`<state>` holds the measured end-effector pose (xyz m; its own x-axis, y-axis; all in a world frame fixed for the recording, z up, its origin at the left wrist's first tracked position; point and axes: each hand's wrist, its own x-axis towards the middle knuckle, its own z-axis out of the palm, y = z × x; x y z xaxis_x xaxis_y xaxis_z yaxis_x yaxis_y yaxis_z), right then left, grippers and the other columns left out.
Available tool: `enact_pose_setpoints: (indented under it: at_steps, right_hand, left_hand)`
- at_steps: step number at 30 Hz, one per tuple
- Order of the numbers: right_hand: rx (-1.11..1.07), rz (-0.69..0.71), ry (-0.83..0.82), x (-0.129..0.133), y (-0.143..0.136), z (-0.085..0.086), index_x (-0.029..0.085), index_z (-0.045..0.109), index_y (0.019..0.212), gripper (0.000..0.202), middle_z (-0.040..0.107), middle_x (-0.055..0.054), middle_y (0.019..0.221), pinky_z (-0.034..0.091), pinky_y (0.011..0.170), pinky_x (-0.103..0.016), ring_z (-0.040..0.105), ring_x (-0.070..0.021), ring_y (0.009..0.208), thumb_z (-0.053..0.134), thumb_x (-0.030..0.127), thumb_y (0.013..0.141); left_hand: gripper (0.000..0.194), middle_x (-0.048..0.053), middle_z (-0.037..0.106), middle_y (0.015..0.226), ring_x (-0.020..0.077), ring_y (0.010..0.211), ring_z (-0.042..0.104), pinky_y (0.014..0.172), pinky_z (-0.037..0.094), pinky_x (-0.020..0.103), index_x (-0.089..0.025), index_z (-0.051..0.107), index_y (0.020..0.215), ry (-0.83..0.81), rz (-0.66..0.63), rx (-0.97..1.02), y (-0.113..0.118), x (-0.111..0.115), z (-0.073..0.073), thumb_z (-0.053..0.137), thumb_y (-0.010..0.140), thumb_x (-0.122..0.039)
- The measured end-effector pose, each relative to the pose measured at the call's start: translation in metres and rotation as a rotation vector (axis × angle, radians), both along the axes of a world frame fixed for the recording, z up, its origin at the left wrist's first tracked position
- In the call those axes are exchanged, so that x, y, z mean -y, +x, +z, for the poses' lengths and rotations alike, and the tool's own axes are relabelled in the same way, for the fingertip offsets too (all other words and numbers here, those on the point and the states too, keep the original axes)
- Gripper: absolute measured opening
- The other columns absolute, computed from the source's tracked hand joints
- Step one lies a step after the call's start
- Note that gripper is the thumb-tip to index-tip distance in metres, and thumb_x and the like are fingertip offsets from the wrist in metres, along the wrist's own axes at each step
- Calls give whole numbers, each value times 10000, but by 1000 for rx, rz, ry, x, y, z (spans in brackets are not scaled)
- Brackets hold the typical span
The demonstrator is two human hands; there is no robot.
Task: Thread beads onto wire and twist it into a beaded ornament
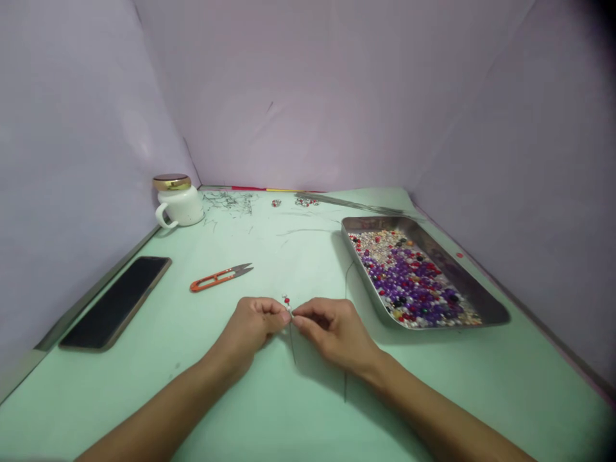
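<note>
Pinching beaded wire (291, 337) in closed fingertips of left hand (258, 324) and right hand (333, 330), midway between, beaded end (287, 300) just beyond.

Both hands (254, 323) (337, 330) are bare, as are the tapering forearms (178, 399) (423, 405).

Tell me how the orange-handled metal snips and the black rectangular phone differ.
The orange-handled metal snips are slim, with pointed blades; the black rectangular phone is a broad slab. The snips look smaller than the phone. Both lie flat on the pale green tabletop.
</note>
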<state>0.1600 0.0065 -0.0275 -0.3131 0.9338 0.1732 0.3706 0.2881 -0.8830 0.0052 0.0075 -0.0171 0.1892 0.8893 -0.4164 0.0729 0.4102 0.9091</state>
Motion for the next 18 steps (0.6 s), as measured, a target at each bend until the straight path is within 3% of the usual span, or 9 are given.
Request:
enact_pose_setpoints:
  at_steps: [7, 10, 15, 18]
  right_hand:
    - [-95, -90, -126, -7, 2, -16, 190, 635, 807, 190, 593, 2, 573, 412, 533, -242, 535, -118, 523, 522, 336, 762]
    - [-114, -94, -141, -7, 0, -16, 179, 625, 795, 203, 588, -2, 586, 410, 530, -238, 534, -112, 516, 496, 335, 783]
    - [-39, -101, 39, 16, 34, 20, 202, 619, 820, 181, 609, -42, 787, 413, 580, -252, 559, -152, 703, 467, 300, 806]
    - [168, 108, 30, 50, 79, 46, 224, 615, 835, 180, 579, -24, 710, 391, 559, -257, 507, -134, 585, 618, 342, 699]
  left_hand:
    - [160, -82, 284, 404, 34, 388, 173, 396, 100, 200, -136, 554, 575, 28, 34, -41, 1, -2, -7, 607, 644, -270]
    - [164, -79, 283, 416, 36, 395, 179, 400, 106, 201, -138, 557, 584, 30, 16, -46, 0, -2, -8, 612, 650, -278]
    - [189, -72, 285, 428, 43, 400, 192, 408, 112, 204, -146, 559, 592, 59, -1, -64, -1, -1, -10, 608, 667, -312]
    - [185, -69, 290, 433, 44, 400, 192, 412, 113, 205, -151, 559, 579, 62, -10, -84, -2, -1, -10, 607, 662, -309]
